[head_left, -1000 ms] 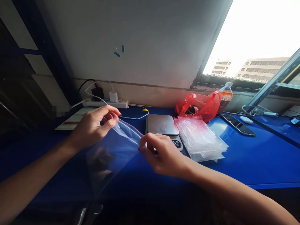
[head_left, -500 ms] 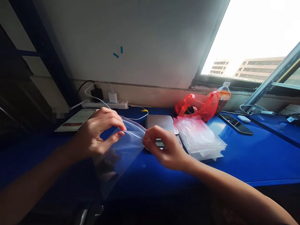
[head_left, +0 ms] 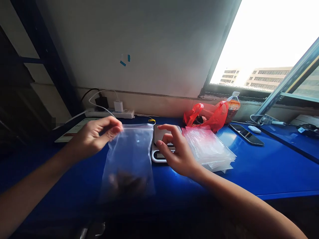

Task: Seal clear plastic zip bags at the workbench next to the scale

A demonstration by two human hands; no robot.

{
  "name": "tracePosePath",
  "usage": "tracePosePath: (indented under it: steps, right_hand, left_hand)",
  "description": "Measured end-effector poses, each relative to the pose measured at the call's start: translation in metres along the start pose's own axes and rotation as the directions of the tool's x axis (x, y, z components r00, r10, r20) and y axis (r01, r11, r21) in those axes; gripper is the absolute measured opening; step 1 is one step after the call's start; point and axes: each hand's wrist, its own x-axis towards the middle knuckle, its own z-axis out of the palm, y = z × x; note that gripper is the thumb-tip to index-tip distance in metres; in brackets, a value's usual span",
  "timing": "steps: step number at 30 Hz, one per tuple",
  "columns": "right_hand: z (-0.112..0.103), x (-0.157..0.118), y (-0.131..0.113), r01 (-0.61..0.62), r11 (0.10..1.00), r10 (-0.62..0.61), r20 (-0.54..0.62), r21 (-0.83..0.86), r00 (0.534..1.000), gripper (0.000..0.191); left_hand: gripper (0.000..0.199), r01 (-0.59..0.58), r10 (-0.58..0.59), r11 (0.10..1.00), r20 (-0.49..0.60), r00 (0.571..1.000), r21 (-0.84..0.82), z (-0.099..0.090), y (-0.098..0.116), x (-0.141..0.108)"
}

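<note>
My left hand (head_left: 101, 134) pinches the upper left corner of a clear zip bag (head_left: 132, 149), which hangs upright over the front of the blue table. Something dark and blurred lies in or behind the bag's lower part; I cannot make it out. My right hand (head_left: 175, 149) is beside the bag's right edge, apart from it, with thumb and fingers spread and nothing between them. Partly hidden behind that hand is a kitchen scale (head_left: 154, 156) with a small display. A stack of clear bags (head_left: 211, 146) lies right of the scale.
A red plastic bag (head_left: 216, 116) and a bottle (head_left: 233, 105) stand at the back. To the right lie a phone (head_left: 246, 134) and a white case (head_left: 254, 129). A power strip (head_left: 127, 114) runs along the wall, and a tablet (head_left: 72, 132) is at the left.
My right hand has let go of the bag's top edge. The bag now hangs from my left hand, facing me more squarely, and more of the scale's front shows.
</note>
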Motion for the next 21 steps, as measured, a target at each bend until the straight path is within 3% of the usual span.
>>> tracePosePath:
  steps: [3,6,9,13,16,18,21]
  right_hand:
    - [0.005,-0.002,0.006,-0.044,0.999,0.043,0.036,0.019,0.998,0.036]
    - [0.011,-0.005,0.01,-0.089,0.995,0.086,0.073,0.035,0.994,0.036]
    - [0.014,-0.005,0.011,-0.156,0.986,0.15,0.09,0.059,0.985,0.036]
    - [0.015,-0.003,0.006,-0.341,0.925,0.322,0.135,0.166,0.937,0.028]
    - [0.016,-0.003,-0.001,-0.495,0.796,0.429,0.252,0.349,0.867,0.033]
    - [0.017,-0.004,-0.006,-0.552,0.685,0.434,0.342,0.476,0.833,0.039]
    - [0.021,-0.008,-0.008,-0.536,0.59,0.402,0.356,0.603,0.843,0.051]
  left_hand:
    - [0.014,0.05,-0.093,0.966,-0.163,0.982,-0.254,-0.005,-0.009,0.005]
    - [0.003,-0.018,-0.153,0.888,-0.333,0.931,-0.459,-0.008,-0.013,0.011]
    - [0.011,-0.072,-0.196,0.835,-0.417,0.888,-0.546,-0.009,-0.009,0.015]
    - [0.016,-0.107,-0.221,0.787,-0.439,0.871,-0.608,-0.003,0.002,0.013]
    - [0.012,-0.136,-0.203,0.753,-0.424,0.883,-0.644,0.008,0.009,0.007]
    - [0.014,-0.151,-0.182,0.723,-0.396,0.9,-0.674,0.015,0.009,0.004]
    - [0.023,-0.157,-0.143,0.651,-0.323,0.936,-0.742,0.023,0.008,0.0]
